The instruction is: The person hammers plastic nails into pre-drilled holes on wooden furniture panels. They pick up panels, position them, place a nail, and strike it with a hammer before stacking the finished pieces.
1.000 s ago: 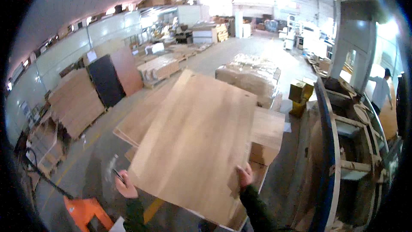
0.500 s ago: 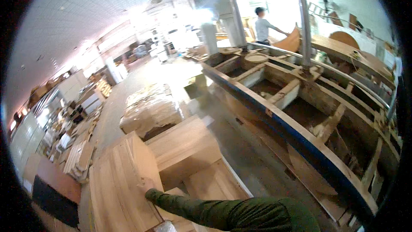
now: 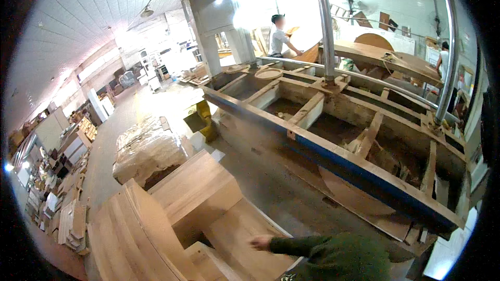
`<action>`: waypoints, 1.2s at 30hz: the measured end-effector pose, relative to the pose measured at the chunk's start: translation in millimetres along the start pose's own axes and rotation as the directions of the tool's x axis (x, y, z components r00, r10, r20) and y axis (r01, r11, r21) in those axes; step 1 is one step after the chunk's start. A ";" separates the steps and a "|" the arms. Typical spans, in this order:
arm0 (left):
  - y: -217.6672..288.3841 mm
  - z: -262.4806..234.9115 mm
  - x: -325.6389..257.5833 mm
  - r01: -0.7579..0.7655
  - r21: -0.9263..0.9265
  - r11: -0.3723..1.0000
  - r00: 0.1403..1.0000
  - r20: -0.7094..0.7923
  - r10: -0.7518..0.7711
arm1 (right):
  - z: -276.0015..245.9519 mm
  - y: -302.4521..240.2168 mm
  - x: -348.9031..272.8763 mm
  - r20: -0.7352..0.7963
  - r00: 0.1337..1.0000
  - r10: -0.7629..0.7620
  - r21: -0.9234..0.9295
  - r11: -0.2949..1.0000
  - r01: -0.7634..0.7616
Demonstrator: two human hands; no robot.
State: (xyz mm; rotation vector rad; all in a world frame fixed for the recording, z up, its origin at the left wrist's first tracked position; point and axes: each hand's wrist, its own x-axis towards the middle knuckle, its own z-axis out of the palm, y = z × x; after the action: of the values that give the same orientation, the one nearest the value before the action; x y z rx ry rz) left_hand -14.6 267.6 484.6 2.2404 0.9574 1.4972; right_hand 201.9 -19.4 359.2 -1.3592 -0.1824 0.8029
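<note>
My right hand (image 3: 261, 242), at the end of a dark green sleeve (image 3: 317, 250), reaches in from the lower right. It is over a flat wood-grain panel (image 3: 245, 231), fingers pointing left and loosely apart, with nothing visible in them. Whether it touches the panel I cannot tell. Left of it lies a large wood-grain board or cabinet part (image 3: 130, 234), and beyond is a box-like wood-grain piece (image 3: 198, 192). A smaller wooden piece (image 3: 208, 263) sits between them. My left hand is out of view.
A long blue-sided machine frame (image 3: 333, 158) with open bays runs along the right, with metal posts (image 3: 325, 31). A plastic-wrapped stack (image 3: 148, 148) and a yellow bin (image 3: 200, 119) stand ahead. Boards (image 3: 73, 224) lie at left. One person (image 3: 278, 39) handles a curved panel; another (image 3: 444, 60) is far right.
My right hand has left the large board and moved right over the flat panel. The view has turned right, and the distant person has shifted posture. A second person has come into view.
</note>
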 end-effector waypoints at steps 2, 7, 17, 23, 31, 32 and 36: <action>46.7 31.0 -52.6 0.012 -0.203 0.979 0.950 0.308 0.052 | -105.0 69.9 -86.2 0.179 0.974 0.139 0.765 0.602 -0.226; 106.3 37.9 -148.9 0.271 -0.359 0.893 0.622 0.773 0.122 | -70.1 -84.2 -198.0 -0.208 0.976 0.069 0.575 0.816 0.065; 265.4 30.9 -76.6 0.398 -0.707 0.585 0.797 0.582 0.161 | -27.3 -189.1 -157.4 0.309 0.805 -0.506 0.922 0.367 -0.123; 342.1 23.0 -104.3 0.636 -0.597 0.490 0.679 0.734 0.013 | -75.7 -198.6 -172.8 0.282 0.834 -0.473 0.939 0.314 -0.139; 453.6 57.0 -119.4 0.710 -0.510 0.486 0.388 0.859 0.335 | -158.9 -197.8 -188.7 0.088 0.857 -0.507 0.872 0.455 0.180; 465.5 61.0 -119.5 0.742 -0.465 0.483 0.288 0.872 0.396 | -166.7 -196.5 -191.8 0.049 0.863 -0.503 0.863 0.457 0.217; 493.9 64.9 -137.1 0.778 -0.433 0.456 0.283 0.888 0.361 | -185.5 -202.5 -205.4 -0.072 0.880 -0.469 0.813 0.484 0.324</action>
State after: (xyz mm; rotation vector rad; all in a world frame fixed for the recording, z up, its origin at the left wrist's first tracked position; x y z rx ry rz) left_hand 192.4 -180.7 637.0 1.4488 -0.0007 0.0460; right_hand 237.6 -290.4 566.3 -0.3223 -0.2123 0.4734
